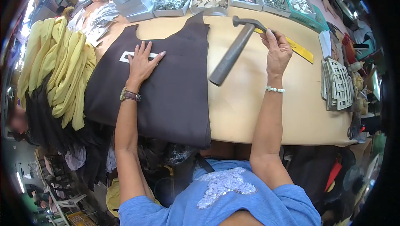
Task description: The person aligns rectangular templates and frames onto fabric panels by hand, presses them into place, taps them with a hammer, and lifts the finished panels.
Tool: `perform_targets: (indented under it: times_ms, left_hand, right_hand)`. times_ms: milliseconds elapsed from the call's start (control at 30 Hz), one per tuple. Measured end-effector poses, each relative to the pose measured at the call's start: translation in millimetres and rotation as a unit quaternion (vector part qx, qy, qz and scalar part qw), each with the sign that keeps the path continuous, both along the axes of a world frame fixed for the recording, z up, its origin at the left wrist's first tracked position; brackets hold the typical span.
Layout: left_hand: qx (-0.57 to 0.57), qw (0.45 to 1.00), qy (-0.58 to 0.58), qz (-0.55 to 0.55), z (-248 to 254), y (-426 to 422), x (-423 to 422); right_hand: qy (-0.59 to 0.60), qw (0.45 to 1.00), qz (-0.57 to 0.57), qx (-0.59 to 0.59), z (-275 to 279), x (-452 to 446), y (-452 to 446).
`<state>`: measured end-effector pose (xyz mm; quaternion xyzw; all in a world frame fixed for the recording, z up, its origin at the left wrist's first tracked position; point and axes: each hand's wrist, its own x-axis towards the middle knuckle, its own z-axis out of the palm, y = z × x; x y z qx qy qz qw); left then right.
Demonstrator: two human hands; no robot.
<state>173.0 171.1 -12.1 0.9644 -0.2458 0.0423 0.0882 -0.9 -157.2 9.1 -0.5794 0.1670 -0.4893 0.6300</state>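
- Left hand [142, 63], fingers spread, presses the white slotted strip [124, 57] on dark-brown cloth [173, 96], left on the worktop [246, 117]: apparently positioning.
- Right hand [278, 57] curls near the grey-handled hammer [232, 53]; grip unclear.
- Next move calls for steady pressure.

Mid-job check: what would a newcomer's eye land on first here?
Probably the bright yellow cloth hanging at the far left. Next, the hammer against the tan tabletop, at the right hand, and the white strip under the left hand, flat on the dark fabric.
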Motion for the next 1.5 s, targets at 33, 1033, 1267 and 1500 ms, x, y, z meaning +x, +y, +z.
perform_targets:
  times_ms: [33, 1033, 1267, 1500]
  left_hand:
    - [0.0, 1.0, 0.0, -0.001, 0, 1, -1]
    - [-0.034, 0.999, -0.009, -0.03, -7, 18, 7]
    - [0.112, 0.929, -0.308, -0.173, -17, 37, 34]
    - [-0.022, 0.955, -0.261, -0.137, 42, -32, -70]
  right_hand:
    - [-0.021, 0.999, 0.013, 0.02, 1, 2, 5]
    - [0.413, 0.75, 0.186, -0.482, -39, -124, 130]
    - [0.496, 0.743, -0.05, -0.447, -69, -283, 83]
    - [0.692, 0.582, -0.368, -0.215, -129, -431, -50]
